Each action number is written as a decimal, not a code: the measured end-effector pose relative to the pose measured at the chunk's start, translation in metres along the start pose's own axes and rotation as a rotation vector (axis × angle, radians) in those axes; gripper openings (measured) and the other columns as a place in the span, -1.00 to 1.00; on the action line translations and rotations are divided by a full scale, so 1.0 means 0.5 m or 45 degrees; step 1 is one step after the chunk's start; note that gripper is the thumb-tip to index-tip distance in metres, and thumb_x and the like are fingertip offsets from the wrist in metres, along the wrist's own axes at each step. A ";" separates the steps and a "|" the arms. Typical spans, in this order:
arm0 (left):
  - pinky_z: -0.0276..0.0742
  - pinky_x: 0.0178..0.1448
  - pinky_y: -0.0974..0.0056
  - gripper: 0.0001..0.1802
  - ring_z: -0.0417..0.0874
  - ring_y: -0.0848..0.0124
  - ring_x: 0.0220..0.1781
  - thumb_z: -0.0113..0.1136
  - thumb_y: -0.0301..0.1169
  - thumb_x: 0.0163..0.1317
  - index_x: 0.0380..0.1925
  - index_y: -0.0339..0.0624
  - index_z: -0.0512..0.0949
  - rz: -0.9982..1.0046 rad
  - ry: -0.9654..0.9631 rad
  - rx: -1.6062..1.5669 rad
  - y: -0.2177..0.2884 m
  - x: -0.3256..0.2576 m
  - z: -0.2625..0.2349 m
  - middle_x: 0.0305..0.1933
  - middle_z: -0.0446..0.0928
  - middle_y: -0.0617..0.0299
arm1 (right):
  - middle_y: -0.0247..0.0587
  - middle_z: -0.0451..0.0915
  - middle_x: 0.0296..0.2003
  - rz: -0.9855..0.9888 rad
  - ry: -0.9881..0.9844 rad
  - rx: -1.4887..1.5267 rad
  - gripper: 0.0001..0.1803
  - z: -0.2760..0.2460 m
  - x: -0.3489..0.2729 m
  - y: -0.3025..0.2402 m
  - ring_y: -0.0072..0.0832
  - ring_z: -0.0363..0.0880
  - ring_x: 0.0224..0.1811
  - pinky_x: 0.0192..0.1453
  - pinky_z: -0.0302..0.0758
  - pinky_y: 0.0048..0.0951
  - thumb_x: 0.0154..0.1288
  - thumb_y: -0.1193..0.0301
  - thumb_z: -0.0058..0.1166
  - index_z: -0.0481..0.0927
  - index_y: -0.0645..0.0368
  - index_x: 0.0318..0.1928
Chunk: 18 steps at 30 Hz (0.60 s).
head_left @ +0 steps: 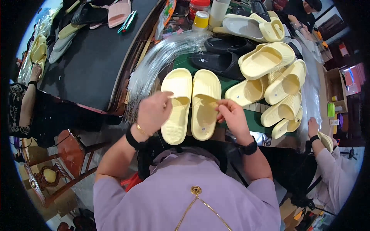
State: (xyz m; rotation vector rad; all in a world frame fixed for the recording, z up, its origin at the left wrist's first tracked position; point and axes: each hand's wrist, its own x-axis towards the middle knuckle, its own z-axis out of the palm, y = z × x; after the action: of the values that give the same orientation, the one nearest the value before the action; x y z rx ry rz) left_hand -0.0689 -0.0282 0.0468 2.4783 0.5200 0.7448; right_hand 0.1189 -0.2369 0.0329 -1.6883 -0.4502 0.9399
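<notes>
Two pale yellow slippers lie side by side in front of me, toes pointing away: a left slipper point(176, 82) and a right slipper point(206, 84). My left hand point(154, 109), slightly blurred, has its curled fingers closed at the strap edge of the left one. At the outer strap edge of the right one, the thumb and forefinger of my right hand point(233, 115) pinch together. A small size sticker point(203, 129) shows on the right slipper's heel. Left of the slippers fans a bundle of clear plastic strands or film point(148, 73).
More yellow slippers point(266, 61) are heaped at the right, beside black slippers point(217, 63). A white-and-yellow tub point(200, 20) stands at the back. Another dark table point(92, 57) holds slippers at the left. Other people's arms point(27, 102) show at both sides. A wooden chair point(65, 165) stands lower left.
</notes>
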 end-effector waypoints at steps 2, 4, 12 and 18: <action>0.58 -0.21 0.04 -0.84 0.66 0.00 -0.33 0.16 -0.46 0.21 -0.23 -0.22 0.63 -0.073 0.015 -0.039 -0.030 0.046 -0.010 -0.33 0.63 -0.04 | -0.16 0.66 -0.25 -0.235 0.236 -0.297 -0.73 -0.007 0.030 -0.004 -0.48 0.63 -0.34 -0.25 0.58 -0.42 0.37 0.46 0.03 0.58 0.30 0.02; 0.59 -0.16 0.02 -0.80 0.67 -0.04 -0.29 0.15 -0.39 0.24 -0.26 -0.28 0.64 -0.199 -0.117 -0.013 -0.068 0.092 -0.011 -0.33 0.64 -0.12 | -0.09 0.66 -0.28 -0.560 0.388 -0.576 -0.73 -0.014 0.064 -0.005 -0.29 0.64 -0.36 -0.22 0.58 -0.31 0.33 0.48 0.04 0.58 0.29 0.00; 0.60 -0.08 -0.03 -0.59 0.69 -0.09 -0.26 0.17 -0.14 0.22 -0.41 -0.34 0.69 -0.361 -0.404 0.391 -0.148 0.194 0.070 -0.37 0.64 -0.21 | 0.23 0.65 -0.38 -0.523 0.543 -1.094 -0.66 -0.022 0.202 -0.015 0.06 0.67 -0.21 -0.07 0.57 -0.08 0.28 0.24 0.09 0.70 0.32 -0.34; 0.60 -0.14 -0.01 -0.64 0.69 -0.06 -0.29 0.24 -0.15 0.20 -0.43 -0.29 0.70 -0.313 -0.342 0.392 -0.111 0.183 0.055 -0.40 0.64 -0.16 | 0.29 0.67 -0.28 -0.071 0.307 -1.269 -0.52 -0.027 0.256 -0.061 0.10 0.68 -0.16 0.03 0.59 -0.06 0.09 0.12 0.26 0.70 0.40 -0.29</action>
State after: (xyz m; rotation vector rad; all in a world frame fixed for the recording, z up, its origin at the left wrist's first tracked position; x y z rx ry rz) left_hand 0.0066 0.0508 0.0327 2.6683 0.8703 0.2437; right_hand 0.2129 -0.1453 0.0169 -2.6207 -0.8821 0.4490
